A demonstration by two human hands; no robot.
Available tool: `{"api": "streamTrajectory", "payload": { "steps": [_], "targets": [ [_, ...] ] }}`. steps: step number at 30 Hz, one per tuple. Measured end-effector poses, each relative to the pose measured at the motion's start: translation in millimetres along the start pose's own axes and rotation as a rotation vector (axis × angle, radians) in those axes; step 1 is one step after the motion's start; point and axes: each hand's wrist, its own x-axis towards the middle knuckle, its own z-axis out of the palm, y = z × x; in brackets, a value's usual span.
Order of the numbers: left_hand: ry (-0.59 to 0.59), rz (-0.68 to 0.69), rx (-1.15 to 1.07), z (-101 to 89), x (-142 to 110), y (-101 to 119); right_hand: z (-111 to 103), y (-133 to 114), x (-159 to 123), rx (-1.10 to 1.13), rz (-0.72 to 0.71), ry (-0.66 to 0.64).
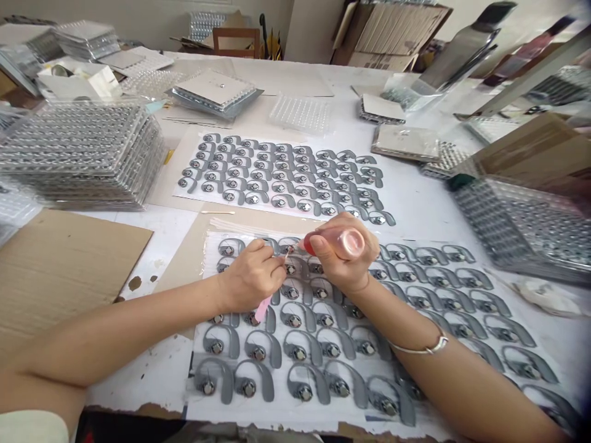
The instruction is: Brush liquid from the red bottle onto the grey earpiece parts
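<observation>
My right hand (347,255) is wrapped around a small pinkish bottle (339,241) with a red neck. The bottle lies tilted, its base towards me and its nozzle pointing left over the rows of earphone parts. In my closed left hand (256,275) is a slim pink tool, which looks like tweezers (263,309); its flat pink end sticks out below the fist. The tool's tip and the nozzle come close together above a grey ear-hook earphone part (290,269). More such parts, each with a round metallic piece and thin wires, lie in rows on a white sheet (258,412) under both hands.
Beyond my hands lies a second sheet of earphone parts (281,175), with a cotton swab (218,213) nearer me. Stacked clear trays (78,147) stand at left, more trays (521,227) at right. Brown cardboard (60,271) covers the left edge. A tall bottle (462,52) stands far right.
</observation>
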Motion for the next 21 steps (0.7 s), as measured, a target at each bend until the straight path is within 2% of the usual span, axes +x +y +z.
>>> {"api": "streamTrajectory", "payload": {
  "steps": [10,16,21],
  "targets": [
    [0.000,-0.004,-0.002,-1.0,-0.8,-0.4,0.7,0.9,-1.0,-0.004,-0.002,-0.048],
    [0.005,-0.007,-0.016,1.3,-1.2,-0.3,2.3,4.2,-2.4,-0.017,-0.076,-0.040],
    [0.004,-0.008,-0.017,2.1,-1.9,-0.3,2.8,3.3,-1.5,-0.016,-0.077,-0.054]
  ]
}}
